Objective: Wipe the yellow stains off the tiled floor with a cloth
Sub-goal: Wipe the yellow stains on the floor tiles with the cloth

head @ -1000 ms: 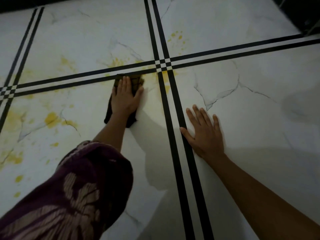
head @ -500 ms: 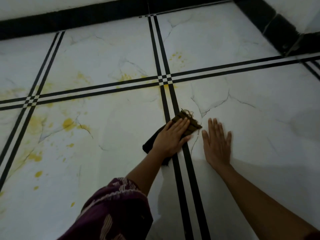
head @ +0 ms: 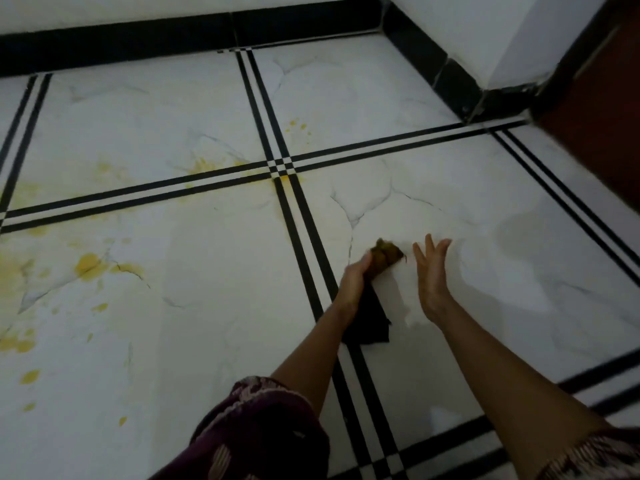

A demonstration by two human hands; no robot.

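My left hand (head: 355, 280) grips a dark cloth (head: 369, 313), lifted off the white tiled floor (head: 207, 306); the cloth's top end is bunched and stained yellow-brown, its dark tail hangs below the wrist. My right hand (head: 431, 275) is raised beside it, a little to the right, fingers spread and straight, holding nothing. Yellow stains (head: 90, 266) spread over the left tiles, with more yellow near the tile crossing (head: 285, 180) and small spots on the far tile (head: 298, 128).
Black double lines (head: 301, 216) divide the tiles. A black skirting (head: 138, 43) runs along the white wall at the back and turns a corner at the right. A dark brown surface (head: 595, 126) stands at the far right.
The left hand has drawn the cloth back from the tile crossing to the right tile and lifted it, now bunched in its grip. The right hand has come up off the floor.
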